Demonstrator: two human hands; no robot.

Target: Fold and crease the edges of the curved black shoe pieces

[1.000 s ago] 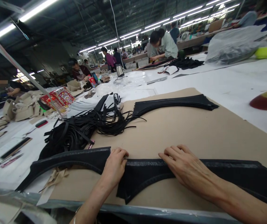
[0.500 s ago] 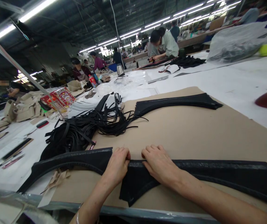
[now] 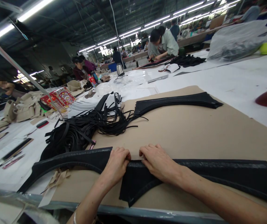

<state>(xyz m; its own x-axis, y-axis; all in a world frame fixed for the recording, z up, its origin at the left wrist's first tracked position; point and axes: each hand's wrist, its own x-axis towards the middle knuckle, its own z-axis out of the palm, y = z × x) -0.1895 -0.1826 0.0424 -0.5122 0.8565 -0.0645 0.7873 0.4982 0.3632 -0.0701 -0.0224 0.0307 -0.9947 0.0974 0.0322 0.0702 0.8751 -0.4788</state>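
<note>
Side by side on a brown board (image 3: 194, 133) lie curved black fabric pieces with a shiny strip along the upper edge. My left hand (image 3: 118, 160) has its fingers curled and pressed together on the upper edge of the middle black fabric piece (image 3: 138, 179). Its wrist passes over the end of the left black piece (image 3: 77, 157). A short way to the right, my right hand (image 3: 158, 161) pinches the same edge, thumb below and fingers above. Beyond it the black fabric (image 3: 226, 174) runs on to the right. Both palms and what is under the fingertips are hidden.
Behind the hands lie a heap of black strips (image 3: 75, 133) and a stack of curved black pieces (image 3: 177, 102). A slanting pole (image 3: 23, 73) rises at the left. Pens (image 3: 13, 161), a red box (image 3: 62, 96) and a plastic bag (image 3: 236, 40) are around; a co-worker (image 3: 166, 43) bends over the table.
My right hand has shifted slightly left along the edge, closer to my left hand. My left hand stays nearly still. In the background, a person in purple has moved left.
</note>
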